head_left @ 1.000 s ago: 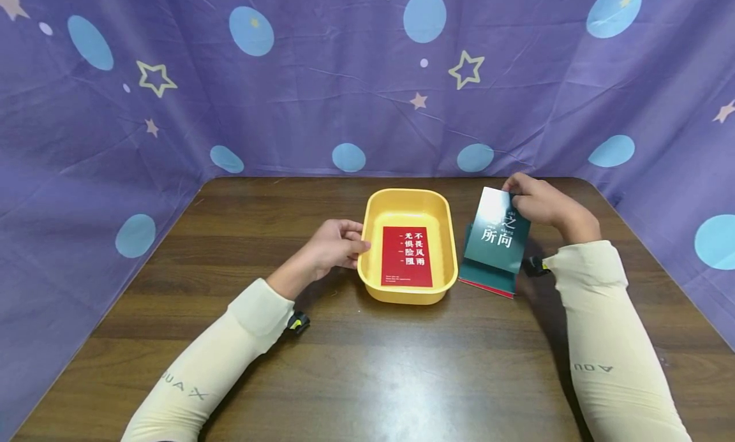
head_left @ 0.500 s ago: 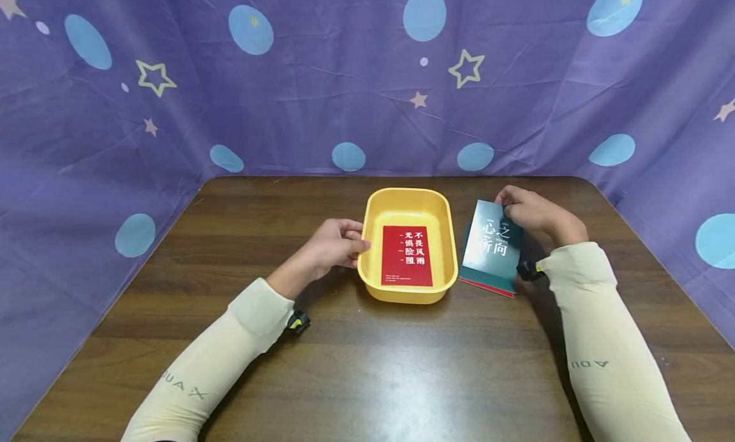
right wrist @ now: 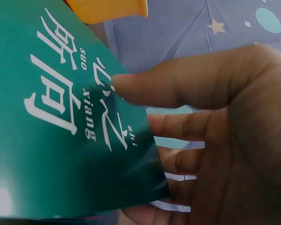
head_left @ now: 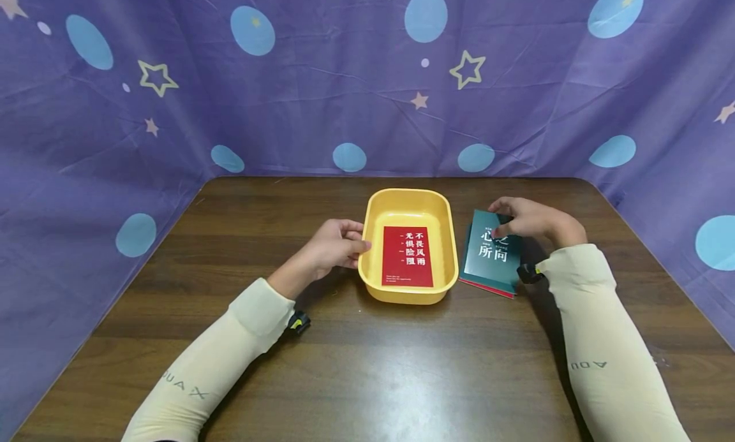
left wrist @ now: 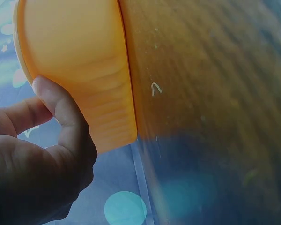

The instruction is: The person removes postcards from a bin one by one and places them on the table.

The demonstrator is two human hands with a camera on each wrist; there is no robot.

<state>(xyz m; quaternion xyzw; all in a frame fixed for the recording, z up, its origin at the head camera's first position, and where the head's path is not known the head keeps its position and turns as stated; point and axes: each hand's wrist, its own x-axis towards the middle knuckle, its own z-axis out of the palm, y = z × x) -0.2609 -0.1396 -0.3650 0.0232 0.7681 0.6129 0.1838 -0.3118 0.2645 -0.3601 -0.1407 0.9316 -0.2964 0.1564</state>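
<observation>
Left of centre in the head view, my left hand [head_left: 337, 243] holds the near-left rim of a yellow plastic tray [head_left: 453, 263]. Its thumb lies on the rim and the fingers are outside the wall, as the left wrist view of the tray [left wrist: 75, 56] shows. A red booklet [head_left: 406, 273] with white Chinese characters lies in the tray. To the right, my right hand [head_left: 531, 222] grips the far edge of a dark green booklet [head_left: 485, 266], thumb on its cover and fingers behind the edge. Beneath it, a red edge [head_left: 488, 288] shows; the rest of that item is hidden.
The brown wooden table [head_left: 367, 378] has a back edge against a purple curtain [head_left: 298, 85] with stars and blue dots. Both forearms wear cream sleeves, and a small black camera [head_left: 298, 322] sits at the left wrist.
My right hand has come down and nearer with the green booklet, which now lies over the stack beside the tray. The left hand and tray have stayed put.
</observation>
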